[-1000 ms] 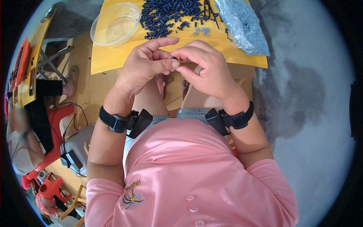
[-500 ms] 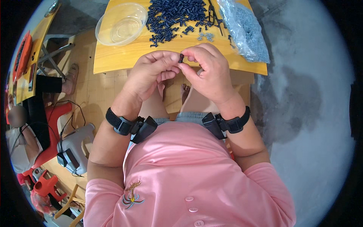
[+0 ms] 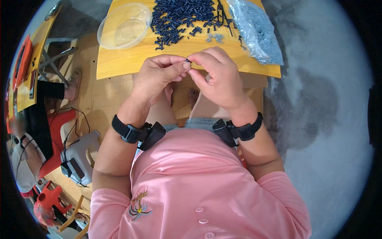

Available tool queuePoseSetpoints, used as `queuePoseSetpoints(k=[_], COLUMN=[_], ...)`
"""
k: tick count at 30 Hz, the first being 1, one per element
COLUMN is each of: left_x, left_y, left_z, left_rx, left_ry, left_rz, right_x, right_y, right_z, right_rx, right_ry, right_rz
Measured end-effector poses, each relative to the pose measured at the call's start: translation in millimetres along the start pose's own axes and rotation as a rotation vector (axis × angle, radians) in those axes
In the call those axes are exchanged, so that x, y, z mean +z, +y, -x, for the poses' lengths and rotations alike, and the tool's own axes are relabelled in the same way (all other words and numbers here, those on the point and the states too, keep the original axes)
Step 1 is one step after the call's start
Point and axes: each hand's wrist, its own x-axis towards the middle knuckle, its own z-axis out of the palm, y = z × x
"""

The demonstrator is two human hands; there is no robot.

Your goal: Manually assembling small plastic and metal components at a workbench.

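My left hand (image 3: 157, 75) pinches a small dark piece (image 3: 188, 60) between thumb and forefinger; most of it is hidden by the fingertips. My right hand (image 3: 221, 75) meets it from the other side, its curled forefinger and thumb closed in around the same piece. Both hands are held just off the near edge of the yellow table (image 3: 119, 65). Beyond them lies a heap of small dark-blue tubular plastic parts (image 3: 183, 16). A few small silvery pieces (image 3: 215, 38) lie on the near side of that heap.
A round clear plastic bowl (image 3: 125, 26) stands at the table's left. On the right lie a black slim tool (image 3: 221, 14) and a clear bag of small metallic pieces (image 3: 258, 34). Another person sits at far left, near a red stool (image 3: 59, 139) and a grey stool (image 3: 81, 153).
The dark piece stood upright between the fingertips; now the left thumb and forefinger cover most of it. My right hand has shifted slightly left.
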Motion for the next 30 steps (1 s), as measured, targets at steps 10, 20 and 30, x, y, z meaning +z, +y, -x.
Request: queuePoseSetpoints(k=[10, 20, 30], left_x=[-7.1, -22.0, -30.2], left_y=[-1.7, 1.4, -1.8], left_z=[-2.7, -19.9, -28.1], left_rx=[-0.024, 0.054, 0.051], left_ry=[-0.012, 0.041, 0.040], left_rz=[0.020, -0.072, -0.031], right_x=[-4.5, -11.8, -5.9], right_y=[0.4, 78.3, 92.7], right_z=[1.6, 5.2, -18.0], right_rx=[0.037, 0.352, 0.365], right_ry=[-0.074, -0.067, -0.014], right_rz=[0.043, 0.302, 0.348])
